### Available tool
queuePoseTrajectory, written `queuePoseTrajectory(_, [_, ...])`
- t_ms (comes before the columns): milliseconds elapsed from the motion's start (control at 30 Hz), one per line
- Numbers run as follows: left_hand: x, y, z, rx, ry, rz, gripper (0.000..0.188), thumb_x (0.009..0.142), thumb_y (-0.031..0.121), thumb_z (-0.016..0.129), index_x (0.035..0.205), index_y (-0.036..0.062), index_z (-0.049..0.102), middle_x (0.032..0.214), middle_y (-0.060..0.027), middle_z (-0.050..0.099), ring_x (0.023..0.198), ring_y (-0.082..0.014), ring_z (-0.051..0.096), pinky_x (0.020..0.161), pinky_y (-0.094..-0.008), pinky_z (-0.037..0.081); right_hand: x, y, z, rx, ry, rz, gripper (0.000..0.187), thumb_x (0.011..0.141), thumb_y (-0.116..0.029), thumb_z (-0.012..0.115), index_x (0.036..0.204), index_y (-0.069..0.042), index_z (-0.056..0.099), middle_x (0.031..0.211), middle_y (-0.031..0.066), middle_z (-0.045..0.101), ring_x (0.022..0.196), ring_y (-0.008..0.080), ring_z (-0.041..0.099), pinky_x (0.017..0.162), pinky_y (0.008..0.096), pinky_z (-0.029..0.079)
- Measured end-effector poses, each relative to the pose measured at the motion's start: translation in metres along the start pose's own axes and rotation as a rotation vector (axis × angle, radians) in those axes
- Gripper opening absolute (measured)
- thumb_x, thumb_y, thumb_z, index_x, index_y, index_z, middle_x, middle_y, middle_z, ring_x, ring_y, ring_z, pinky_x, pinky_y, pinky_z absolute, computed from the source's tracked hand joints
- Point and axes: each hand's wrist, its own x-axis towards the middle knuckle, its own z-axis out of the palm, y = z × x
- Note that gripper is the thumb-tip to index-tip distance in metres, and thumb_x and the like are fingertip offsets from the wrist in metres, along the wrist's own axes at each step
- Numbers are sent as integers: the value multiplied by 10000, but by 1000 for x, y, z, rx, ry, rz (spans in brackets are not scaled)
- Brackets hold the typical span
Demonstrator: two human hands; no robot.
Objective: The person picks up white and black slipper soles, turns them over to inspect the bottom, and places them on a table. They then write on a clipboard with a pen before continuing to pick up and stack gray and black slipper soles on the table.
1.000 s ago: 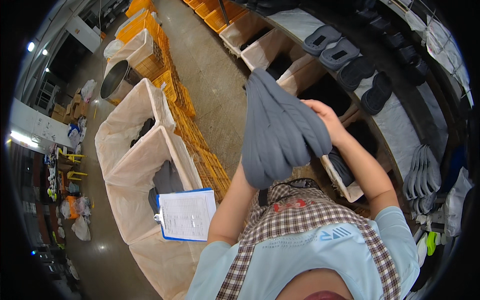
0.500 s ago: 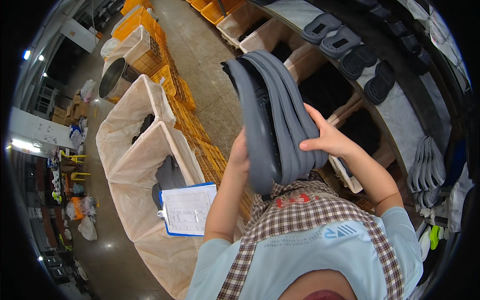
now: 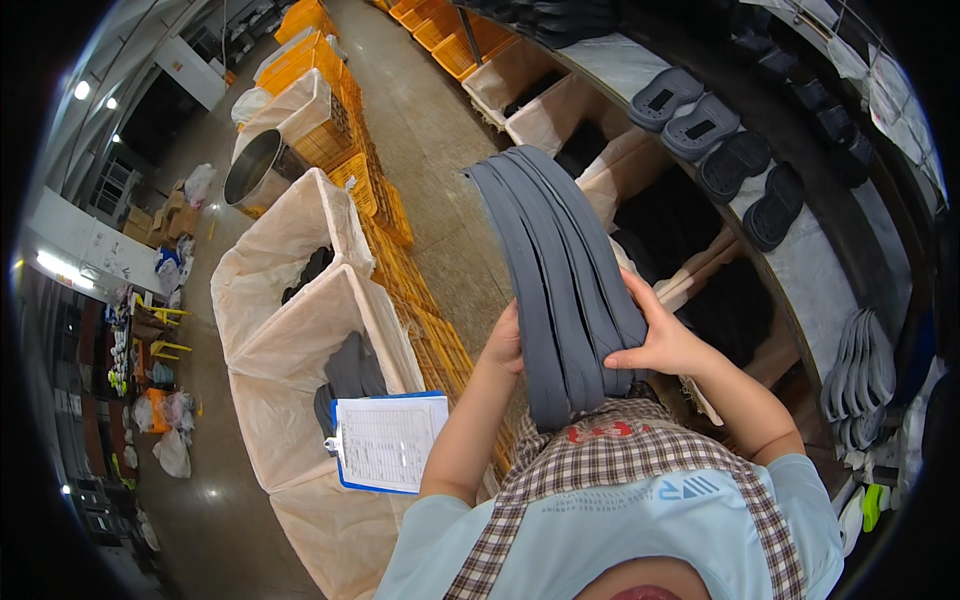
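Observation:
Between both hands I hold a stack of several grey shoe soles [image 3: 565, 290], standing on their long edges and pressed side by side in front of my apron. My left hand [image 3: 508, 340] closes on the stack's left side, its fingers mostly hidden behind the soles. On the right side my right hand [image 3: 655, 335] grips the outer sole, thumb on the near edges and fingers toward the far side. A blue clipboard [image 3: 344, 470] with a printed sheet lies on a cloth-lined bin to the left. More grey soles [image 3: 352, 370] lie inside that bin.
Yellow plastic crates [image 3: 430, 340] and cloth-lined bins [image 3: 270, 420] run along the left. On the right, a long table [image 3: 800, 270] carries single soles [image 3: 700, 125] and a bunch of grey soles [image 3: 858, 365]. Lined bins with dark contents [image 3: 690, 220] stand beneath it.
The stack has turned and come lower, closer to my apron. Its soles, fanned apart before with a dark inner face showing, now sit tighter with their edges up. Both hands still hold it.

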Motion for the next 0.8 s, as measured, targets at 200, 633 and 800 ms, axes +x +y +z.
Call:
queuePoseTrajectory(200, [-7, -1, -8, -394, 93, -166, 444, 887, 161, 597, 1284, 11, 465, 1188, -155, 581, 1036, -251, 613, 826, -392, 554, -5, 10, 5, 380, 72, 49, 897, 804, -306, 712, 1467, -71, 155, 1479, 168, 186, 1369, 290, 207, 1096, 414, 226])
queuePoseTrajectory(633, [0, -1, 6, 40, 71, -143, 509, 863, 85, 601, 1321, -1, 395, 1216, -153, 550, 1079, -272, 582, 892, -386, 511, -23, 34, 8, 40, 103, -54, 1005, 709, -276, 806, 1470, -102, 174, 1478, 152, 213, 1359, 264, 234, 1095, 396, 230])
queuePoseTrajectory(800, [28, -7, 63, 28, -16, -380, 559, 898, 186, 533, 1381, 20, 306, 1299, -168, 477, 1136, -286, 537, 928, -396, 479, -46, 37, -6, 427, 231, -35, 941, 776, -188, 750, 1465, -48, 124, 1494, 151, 189, 1380, 247, 195, 1121, 361, 188])
